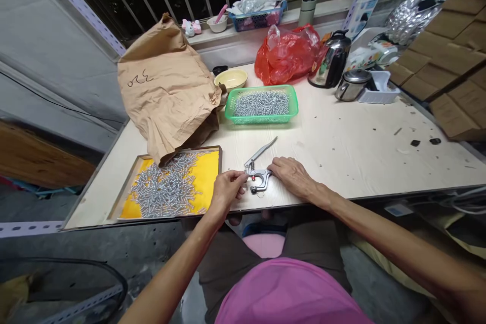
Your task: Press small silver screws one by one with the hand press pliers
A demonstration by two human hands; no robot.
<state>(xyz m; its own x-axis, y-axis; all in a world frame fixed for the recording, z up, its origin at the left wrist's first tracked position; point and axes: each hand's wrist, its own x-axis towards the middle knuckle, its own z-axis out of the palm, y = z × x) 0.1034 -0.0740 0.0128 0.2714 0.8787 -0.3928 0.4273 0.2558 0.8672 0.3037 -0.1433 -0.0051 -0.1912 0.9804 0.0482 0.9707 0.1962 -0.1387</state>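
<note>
Snap-fastener pliers [262,174] in grey metal lie on the table near its front edge, with a C-shaped jaw, a small spring and a long lever pointing up and away to the right. My right hand [290,174] is closed around the right end of the pliers, its fingers partly covering the handle there. Beside the jaw, my left hand [228,187] has its thumb and fingertips pinched together; whatever is between them is too small to make out. Left of that hand, a shallow tray [208,177] with a yellow bottom holds many small silvery metal pieces.
A green basket [261,119] full of similar metal pieces stands behind the pliers. A large brown paper bag [167,86] leans over the tray. Further back are a yellow bowl [231,79], a red plastic bag [286,55], a thermos jug [332,61] and a metal pot [352,86].
</note>
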